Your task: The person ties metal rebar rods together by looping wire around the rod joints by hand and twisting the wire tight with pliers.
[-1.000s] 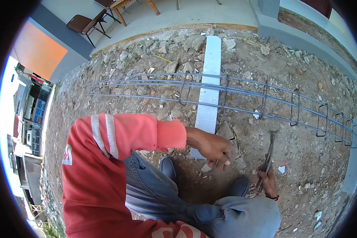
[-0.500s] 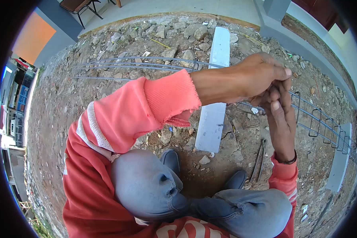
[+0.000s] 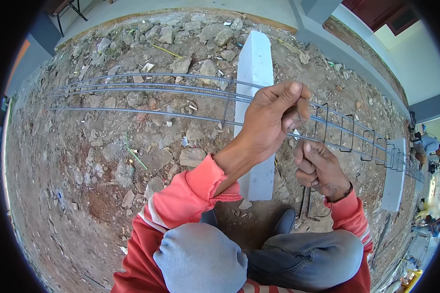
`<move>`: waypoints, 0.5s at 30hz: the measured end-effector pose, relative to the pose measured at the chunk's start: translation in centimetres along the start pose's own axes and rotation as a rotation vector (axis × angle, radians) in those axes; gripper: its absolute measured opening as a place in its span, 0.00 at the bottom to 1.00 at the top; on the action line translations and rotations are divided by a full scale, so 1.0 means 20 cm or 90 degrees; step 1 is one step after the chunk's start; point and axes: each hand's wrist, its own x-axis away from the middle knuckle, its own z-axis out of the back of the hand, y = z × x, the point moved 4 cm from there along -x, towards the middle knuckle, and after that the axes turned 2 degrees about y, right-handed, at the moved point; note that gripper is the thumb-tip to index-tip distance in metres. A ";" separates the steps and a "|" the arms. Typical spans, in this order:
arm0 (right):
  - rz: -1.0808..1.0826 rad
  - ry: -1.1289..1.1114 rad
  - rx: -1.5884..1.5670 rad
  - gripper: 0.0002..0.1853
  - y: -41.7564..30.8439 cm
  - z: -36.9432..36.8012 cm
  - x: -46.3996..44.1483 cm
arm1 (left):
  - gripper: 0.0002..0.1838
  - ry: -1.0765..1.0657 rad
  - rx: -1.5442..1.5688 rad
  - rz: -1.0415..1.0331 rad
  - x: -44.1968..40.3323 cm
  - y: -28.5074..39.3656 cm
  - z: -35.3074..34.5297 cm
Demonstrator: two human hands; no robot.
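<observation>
My left hand (image 3: 275,115) is closed in front of the long steel rebars (image 3: 151,88), thumb pressed to curled fingers. What it pinches, if anything, is too small to make out. Just below and to the right, my right hand (image 3: 320,166) is also closed, its fingers curled in. A thin dark wire-like line shows near its underside, but I cannot tell whether the hand holds it. Square wire stirrups (image 3: 347,133) surround the bars on the right. The bars lie across a pale block (image 3: 255,61). Pincers (image 3: 305,202) lie on the ground below my right hand, partly hidden by it.
A second pale block (image 3: 395,178) supports the cage at right. Stony, uneven ground (image 3: 98,161) surrounds the bars. A raised concrete edge (image 3: 181,10) runs along the back. Another person (image 3: 428,144) is at the far right. My knees and shoes are at the bottom.
My hands were touching and have come apart, the right one now lower. The view has shifted, so the bars and stirrups show more fully and the scene sits further left.
</observation>
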 end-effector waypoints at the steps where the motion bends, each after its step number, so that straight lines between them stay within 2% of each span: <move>1: 0.002 0.009 0.003 0.23 0.02 0.01 0.00 | 0.16 0.018 -0.040 -0.013 0.03 -0.04 0.05; 3: -0.107 0.043 0.031 0.22 0.08 0.06 0.02 | 0.16 0.032 -0.075 -0.020 0.04 -0.11 0.13; 4: -0.108 0.051 0.026 0.22 0.12 0.10 0.03 | 0.16 0.046 -0.180 -0.038 0.05 -0.13 0.16; 5: -0.062 0.067 0.117 0.22 0.14 0.14 0.04 | 0.16 0.059 -0.286 -0.055 0.06 -0.15 0.17; 6: -0.015 0.083 0.207 0.22 0.15 0.17 0.05 | 0.16 0.054 -0.284 -0.048 0.07 -0.18 0.17; 8: 0.003 0.119 0.160 0.19 0.15 0.19 0.09 | 0.15 0.144 -0.257 0.041 0.09 -0.28 0.19; 10: 0.017 0.148 0.114 0.18 0.15 0.19 0.13 | 0.15 0.166 -0.249 0.063 0.09 -0.34 0.20; 12: 0.103 0.176 0.309 0.24 0.12 0.17 0.17 | 0.15 0.199 -0.276 0.052 0.09 -0.36 0.19; 13: 0.104 0.175 0.309 0.24 0.10 0.16 0.18 | 0.15 0.199 -0.277 0.052 0.09 -0.37 0.19; 15: 0.191 0.194 0.716 0.28 0.05 0.12 0.19 | 0.16 0.216 -0.270 0.061 0.08 -0.38 0.18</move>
